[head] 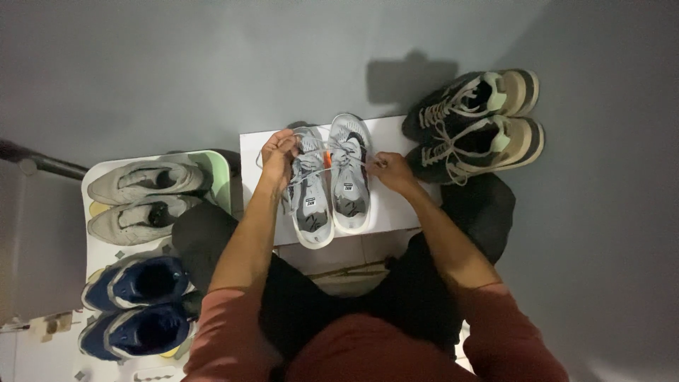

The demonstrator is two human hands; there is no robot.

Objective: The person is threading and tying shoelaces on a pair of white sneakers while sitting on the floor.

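Grey floor w/ white board [396,212] carrying grey sneakers [332,180]; left hand [278,157] & right hand [391,170], fingers pinched on the laces [322,161], pull them taut across both shoes.

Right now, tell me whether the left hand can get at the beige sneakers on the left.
Probably yes: the left hand holds a lace but nothing stands between it and the beige sneakers.

White board [396,205] on grey floor [177,64] bears pair of grey sneakers [331,185]. Dark sneakers [474,127] partly overlap its right edge.
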